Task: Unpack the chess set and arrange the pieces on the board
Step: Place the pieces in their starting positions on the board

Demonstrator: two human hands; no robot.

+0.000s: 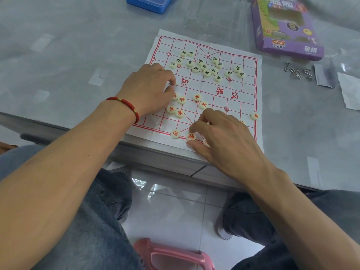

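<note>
Grey, glossy tabletop (68, 45) fills the head view, with a thin white paper board printed with a red grid (251, 90) laid at its near edge, so the person seated there can reach every square.

Small cream discs with black characters (206, 72) lie in a loose heap on the far half, unsorted. Cream discs with red characters (182, 99) are scattered on the near half, and a few already sit on the bottom line, which suggests that side is being set up first.

Near the board's left edge, the left hand (153, 88), with a red bead bracelet (124, 105) on its wrist, has its fingers curled down over a red piece; whether it pinches that piece I cannot tell. On the bottom row, the right hand (220, 133) lies with fingers spread and relaxed, a fingertip touching the red-marked disc (191, 137) at the row's centre, probably nudging it onto its point.

Beyond the board's far right corner lies the opened purple cardboard box (286, 32), and a blue plastic case (150, 3) sits at the far edge.
</note>
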